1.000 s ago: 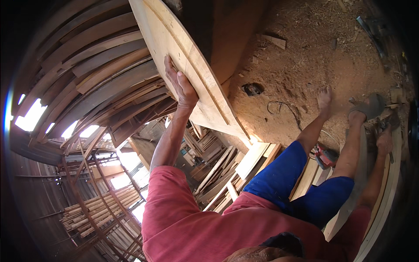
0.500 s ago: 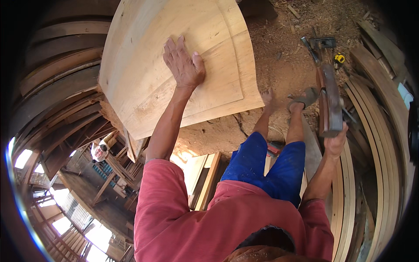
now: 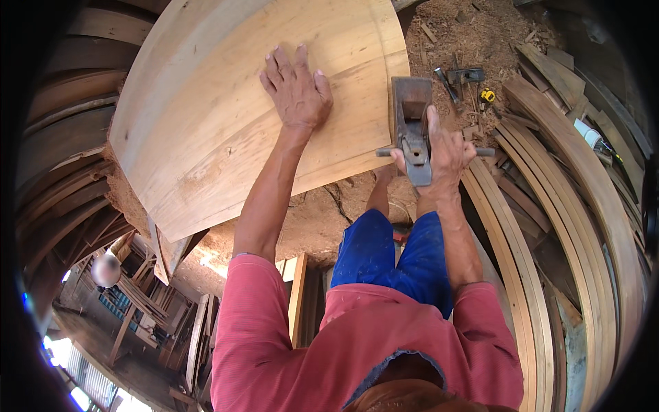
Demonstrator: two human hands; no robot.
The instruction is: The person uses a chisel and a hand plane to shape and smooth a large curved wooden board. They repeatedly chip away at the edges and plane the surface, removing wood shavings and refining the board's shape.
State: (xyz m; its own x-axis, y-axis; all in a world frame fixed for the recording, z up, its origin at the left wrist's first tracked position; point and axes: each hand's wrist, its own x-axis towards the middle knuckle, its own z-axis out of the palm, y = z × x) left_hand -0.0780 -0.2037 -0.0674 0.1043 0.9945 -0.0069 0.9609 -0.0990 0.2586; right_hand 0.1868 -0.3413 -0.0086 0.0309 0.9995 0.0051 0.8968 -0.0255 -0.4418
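A broad pale wooden panel [image 3: 206, 130] with a curved right end lies before me. My left hand [image 3: 296, 93] rests flat on its top, fingers spread. My right hand [image 3: 446, 154] grips a hand plane [image 3: 414, 93], a dark block with a metal iron and a crosswise handle. The fingers wrap the bar on the right side, and the thumb end lies along the body. The plane is at the panel's right edge, overlapping it in view; whether it touches the wood I cannot tell.
Long curved boards [image 3: 549, 206] are stacked at the right. A yellow tape measure [image 3: 487, 95] and a hammer-like tool [image 3: 446, 84] lie on the shavings-covered ground [image 3: 473, 34]. Dark planks [image 3: 68, 137] line the left side. Another person [image 3: 106, 270] is far off at the left.
My right hand has brought the plane leftward from out at the right to the panel's right edge, turning its top into view. The left hand stays flat on the panel.
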